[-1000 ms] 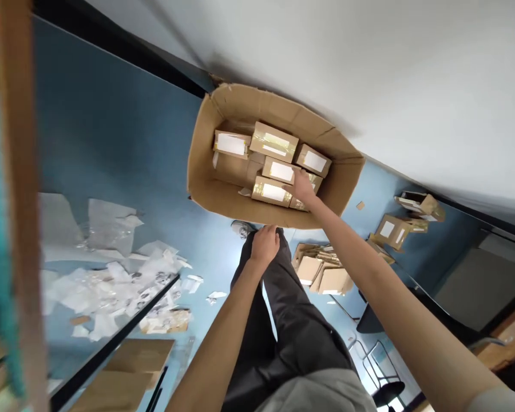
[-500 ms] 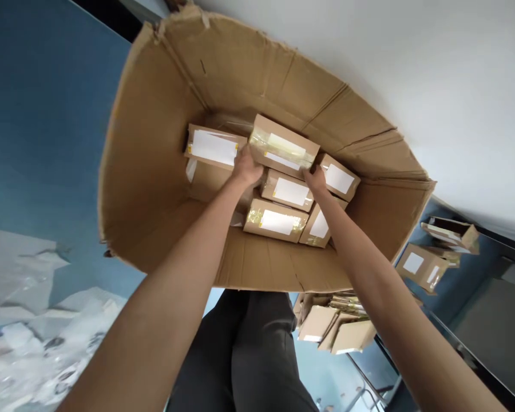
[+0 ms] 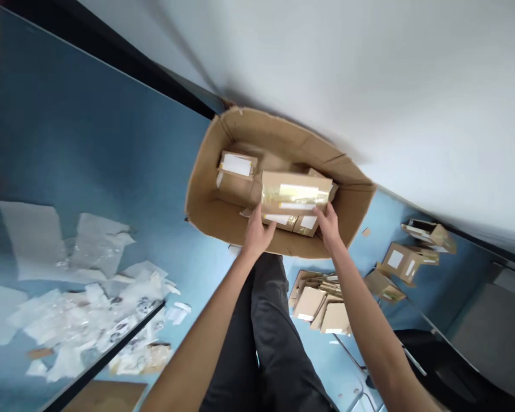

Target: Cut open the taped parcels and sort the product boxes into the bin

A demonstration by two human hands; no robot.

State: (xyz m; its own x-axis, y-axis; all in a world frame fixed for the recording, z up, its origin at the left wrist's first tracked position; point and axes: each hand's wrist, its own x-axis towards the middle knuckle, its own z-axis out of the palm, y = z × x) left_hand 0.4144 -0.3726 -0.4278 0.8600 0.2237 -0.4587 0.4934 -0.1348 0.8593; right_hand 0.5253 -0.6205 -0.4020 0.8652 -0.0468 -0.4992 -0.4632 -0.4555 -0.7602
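Left hand (image 3: 257,232) and right hand (image 3: 328,226) grasp a taped cardboard box (image 3: 296,191) between them, one at each end of its near side, the fingers bent against it. It sits tilted within the outline of a large open carton (image 3: 266,127); how high it is above the bottom I cannot tell. Under and behind it, other boxes (image 3: 306,223) are partly covered, white labels showing at their edges. A smaller labelled box (image 3: 237,165) lies apart, toward the carton's left end.

What hems in the work is the pale wall (image 3: 412,86), close along the carton's far side, and the person's dark-trousered legs (image 3: 274,320) at its near side. Crumpled sheets of wrapping (image 3: 103,315) spread over the blue floor (image 3: 90,109) to the left, with a black bar (image 3: 107,355) crossing in front of them. On the right, near the forearm, folded cardboard (image 3: 321,303) is bunched together; farther right, more boxes (image 3: 399,260) rest in a loose group. A brown scrap (image 3: 366,232) lies just beside the carton.
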